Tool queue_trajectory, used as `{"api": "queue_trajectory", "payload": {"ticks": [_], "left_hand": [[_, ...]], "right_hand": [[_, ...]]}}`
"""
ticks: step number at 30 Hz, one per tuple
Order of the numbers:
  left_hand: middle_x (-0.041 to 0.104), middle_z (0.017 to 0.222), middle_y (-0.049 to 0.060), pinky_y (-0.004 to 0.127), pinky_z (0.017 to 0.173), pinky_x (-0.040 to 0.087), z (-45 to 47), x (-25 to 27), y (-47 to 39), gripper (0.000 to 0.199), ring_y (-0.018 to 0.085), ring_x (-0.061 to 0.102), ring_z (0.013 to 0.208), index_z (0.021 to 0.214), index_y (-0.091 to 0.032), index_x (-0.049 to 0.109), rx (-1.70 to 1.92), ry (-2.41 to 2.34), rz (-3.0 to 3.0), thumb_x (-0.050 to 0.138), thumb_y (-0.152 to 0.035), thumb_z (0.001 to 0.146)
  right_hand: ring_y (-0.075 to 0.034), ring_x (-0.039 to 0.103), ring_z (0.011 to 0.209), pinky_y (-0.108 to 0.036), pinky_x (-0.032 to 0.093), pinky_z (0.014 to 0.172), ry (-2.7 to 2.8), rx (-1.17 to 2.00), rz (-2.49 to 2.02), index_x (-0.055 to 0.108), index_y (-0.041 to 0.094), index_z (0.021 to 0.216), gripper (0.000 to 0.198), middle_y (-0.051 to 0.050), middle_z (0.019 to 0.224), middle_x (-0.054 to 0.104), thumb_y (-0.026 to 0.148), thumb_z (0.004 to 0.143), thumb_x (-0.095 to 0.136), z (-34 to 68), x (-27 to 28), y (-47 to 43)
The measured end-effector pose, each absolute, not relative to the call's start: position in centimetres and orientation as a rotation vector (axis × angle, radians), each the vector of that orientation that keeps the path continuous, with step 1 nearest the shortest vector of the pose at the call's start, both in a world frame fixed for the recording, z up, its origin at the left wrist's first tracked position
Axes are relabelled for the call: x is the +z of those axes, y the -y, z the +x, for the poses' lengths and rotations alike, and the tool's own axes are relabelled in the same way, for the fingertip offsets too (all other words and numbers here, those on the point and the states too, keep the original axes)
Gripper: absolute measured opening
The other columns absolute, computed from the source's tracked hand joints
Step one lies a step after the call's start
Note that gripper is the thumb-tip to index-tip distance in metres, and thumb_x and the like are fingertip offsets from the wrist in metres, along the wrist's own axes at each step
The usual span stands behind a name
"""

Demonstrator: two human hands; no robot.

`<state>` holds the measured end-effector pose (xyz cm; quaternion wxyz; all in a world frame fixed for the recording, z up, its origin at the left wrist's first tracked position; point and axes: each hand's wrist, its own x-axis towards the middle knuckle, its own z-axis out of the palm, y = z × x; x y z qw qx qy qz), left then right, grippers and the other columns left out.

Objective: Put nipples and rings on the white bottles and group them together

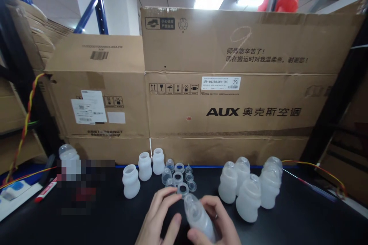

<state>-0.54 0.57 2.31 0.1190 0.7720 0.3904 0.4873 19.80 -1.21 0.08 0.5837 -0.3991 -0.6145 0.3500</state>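
Observation:
My right hand (220,222) is wrapped round a translucent baby bottle (198,218) with a clear cap over its top, tilted up and to the left. My left hand (161,214) is beside it, fingers spread and holding nothing. Its fingertips are close to the bottle's top and to a clear collar ring (183,190); whether they touch either, I cannot tell. Just beyond are small rows of parts: clear caps (166,177), more rings (178,177) and bottle nipples (189,177). Three uncapped bottle bodies (131,182) stand upright behind my left hand, toward the left.
Several capped bottles (248,199) stand on the black table (290,224) at the right. At the far left are another capped bottle (66,151), a red-and-white marker (46,190) and a blurred patch. A large cardboard wall (247,134) closes off the back.

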Motion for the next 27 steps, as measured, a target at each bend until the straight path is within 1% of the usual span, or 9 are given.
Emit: {"api": "queue_trajectory", "payload": {"ticks": [2, 5, 7, 11, 16, 21, 24, 26, 27], "left_hand": [[0.064, 0.144, 0.01, 0.048, 0.108, 0.058, -1.5, 2.4, -1.7, 0.035, 0.029, 0.063, 0.134, 0.134, -0.035, 0.065, 1.266, -1.273, 2.453, 0.061, -0.032, 0.1], [0.054, 0.159, 0.009, 0.054, 0.111, 0.056, -2.2, 2.6, -2.6, 0.054, 0.031, 0.054, 0.144, 0.15, -0.034, 0.053, 1.083, -1.375, 2.672, 0.06, -0.024, 0.097], [0.051, 0.162, 0.008, 0.056, 0.109, 0.058, -2.2, 2.5, -2.8, 0.058, 0.034, 0.053, 0.145, 0.15, -0.033, 0.053, 0.994, -1.375, 2.781, 0.062, -0.021, 0.095], [0.055, 0.159, 0.008, 0.055, 0.103, 0.061, -2.0, 2.4, -2.6, 0.045, 0.036, 0.06, 0.138, 0.134, -0.03, 0.066, 0.952, -1.388, 2.86, 0.068, -0.022, 0.089], [0.061, 0.152, 0.012, 0.056, 0.097, 0.064, -2.2, 2.2, -2.7, 0.033, 0.038, 0.064, 0.133, 0.122, -0.026, 0.071, 1.029, -1.435, 2.909, 0.069, -0.028, 0.089], [0.059, 0.155, 0.012, 0.056, 0.098, 0.064, -2.2, 1.7, -2.7, 0.033, 0.037, 0.062, 0.135, 0.122, -0.027, 0.07, 1.037, -1.467, 2.911, 0.069, -0.029, 0.09], [0.059, 0.155, 0.013, 0.056, 0.097, 0.064, -2.1, 1.5, -2.6, 0.032, 0.037, 0.063, 0.134, 0.121, -0.027, 0.07, 1.037, -1.465, 2.915, 0.069, -0.028, 0.089], [0.059, 0.154, 0.014, 0.056, 0.096, 0.064, -2.2, 1.4, -2.6, 0.032, 0.038, 0.063, 0.133, 0.12, -0.027, 0.071, 1.045, -1.456, 2.923, 0.07, -0.028, 0.089], [0.058, 0.155, 0.014, 0.057, 0.096, 0.064, -2.3, 1.3, -2.7, 0.032, 0.038, 0.062, 0.134, 0.12, -0.027, 0.07, 1.043, -1.452, 2.925, 0.07, -0.028, 0.089]], "right_hand": [[-0.024, 0.071, 0.091, -0.029, 0.058, 0.081, 1.51, 0.561, -0.984, 0.07, 0.024, 0.111, 0.038, -0.007, 0.105, 0.074, 0.047, 0.083, 0.083, 21.3, 1.0, 0.9], [-0.02, 0.067, 0.08, -0.025, 0.057, 0.071, 1.515, 0.251, -1.042, 0.073, 0.025, 0.113, 0.027, -0.005, 0.096, 0.07, 0.04, 0.09, 0.076, 22.9, 2.3, 0.5], [-0.019, 0.067, 0.076, -0.025, 0.057, 0.067, 1.505, 0.17, -1.068, 0.073, 0.024, 0.114, 0.027, -0.004, 0.094, 0.07, 0.041, 0.093, 0.074, 23.3, 2.7, 0.2], [-0.021, 0.072, 0.077, -0.025, 0.06, 0.063, 1.548, 0.098, -1.137, 0.071, 0.02, 0.12, 0.036, -0.007, 0.098, 0.076, 0.045, 0.094, 0.073, 23.4, 2.3, -0.1], [-0.024, 0.075, 0.08, -0.03, 0.063, 0.065, 1.462, 0.045, -1.31, 0.061, 0.019, 0.14, 0.056, -0.012, 0.111, 0.078, 0.056, 0.098, 0.064, 23.3, 1.6, 0.0], [-0.019, 0.067, 0.057, -0.032, 0.061, 0.059, 1.415, -0.027, -1.398, 0.06, 0.022, 0.142, 0.052, -0.008, 0.095, 0.076, 0.054, 0.102, 0.057, 23.1, 2.0, 0.5], [-0.018, 0.064, 0.058, -0.033, 0.059, 0.057, 1.386, -0.049, -1.411, 0.054, 0.022, 0.147, 0.055, -0.012, 0.112, 0.072, 0.054, 0.102, 0.056, 22.8, 2.6, 0.7], [-0.018, 0.065, 0.066, -0.034, 0.059, 0.062, 1.386, -0.09, -1.338, 0.056, 0.023, 0.142, 0.048, -0.014, 0.126, 0.066, 0.049, 0.102, 0.058, 22.5, 3.3, 1.1], [-0.018, 0.064, 0.068, -0.034, 0.058, 0.064, 1.396, -0.099, -1.276, 0.059, 0.025, 0.137, 0.04, -0.014, 0.127, 0.065, 0.045, 0.102, 0.06, 22.3, 3.8, 1.5]]}}
